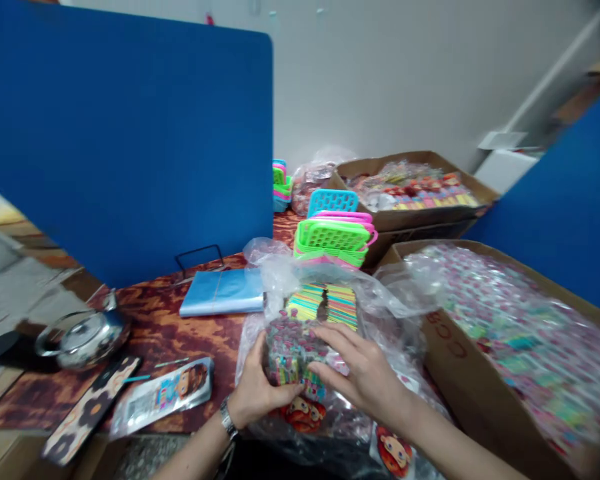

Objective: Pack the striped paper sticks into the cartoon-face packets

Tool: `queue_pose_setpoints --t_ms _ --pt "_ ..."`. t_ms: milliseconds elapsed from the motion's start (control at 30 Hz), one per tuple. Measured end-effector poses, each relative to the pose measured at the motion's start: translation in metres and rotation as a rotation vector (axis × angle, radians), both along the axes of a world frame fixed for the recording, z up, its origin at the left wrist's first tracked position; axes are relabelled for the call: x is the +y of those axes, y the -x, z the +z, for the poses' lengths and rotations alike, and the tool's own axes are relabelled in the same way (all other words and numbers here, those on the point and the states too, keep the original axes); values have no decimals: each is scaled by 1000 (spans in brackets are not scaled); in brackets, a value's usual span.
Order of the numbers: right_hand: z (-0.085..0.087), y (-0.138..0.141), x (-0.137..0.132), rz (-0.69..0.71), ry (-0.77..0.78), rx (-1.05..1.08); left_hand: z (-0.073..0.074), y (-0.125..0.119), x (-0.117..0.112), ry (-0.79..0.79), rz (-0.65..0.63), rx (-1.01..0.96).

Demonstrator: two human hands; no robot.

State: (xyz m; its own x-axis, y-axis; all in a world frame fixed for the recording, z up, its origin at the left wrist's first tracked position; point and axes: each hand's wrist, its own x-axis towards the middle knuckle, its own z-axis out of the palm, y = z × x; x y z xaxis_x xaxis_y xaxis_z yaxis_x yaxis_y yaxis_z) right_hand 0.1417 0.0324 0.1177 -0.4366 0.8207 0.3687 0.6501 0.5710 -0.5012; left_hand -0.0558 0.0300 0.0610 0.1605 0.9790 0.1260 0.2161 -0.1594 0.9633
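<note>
A bundle of small clear packets (287,357) with colourful pieces inside is at the front of the table. My left hand (255,390) is closed around its left side, thumb across the front. Over the bundle's right part reaches my right hand (363,373), its fingers stretched and thumb apart, fingertips touching the packets. Just behind lie striped, multicoloured flat pieces (343,308) in an open clear plastic bag (380,293). Below the hands, a red-haired cartoon figure (304,415) shows on a packet. What lies under the bundle is hidden.
Plastic baskets (335,233) are stacked behind the bag. Cardboard boxes (445,353) of packaged goods stand at right. Blue film sleeves (223,292), a printed pouch (167,393), a flower-patterned case (93,410) and a metal kettle (87,337) lie left. A blue panel (145,140) rises behind.
</note>
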Motion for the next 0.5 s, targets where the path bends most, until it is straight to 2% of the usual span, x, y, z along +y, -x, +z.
queue_pose_setpoints --t_ms 133,233,367,500 --pt "16 -28 -16 -75 141 89 21 -19 7 -47 -7 133" --pt "29 -64 -31 -157 261 203 40 -53 20 -126 -121 179" --pt "48 -122 -54 -316 322 312 71 -128 32 -178 -356 61" --pt "74 -186 -67 -507 201 389 109 -220 47 -254 -604 -125"
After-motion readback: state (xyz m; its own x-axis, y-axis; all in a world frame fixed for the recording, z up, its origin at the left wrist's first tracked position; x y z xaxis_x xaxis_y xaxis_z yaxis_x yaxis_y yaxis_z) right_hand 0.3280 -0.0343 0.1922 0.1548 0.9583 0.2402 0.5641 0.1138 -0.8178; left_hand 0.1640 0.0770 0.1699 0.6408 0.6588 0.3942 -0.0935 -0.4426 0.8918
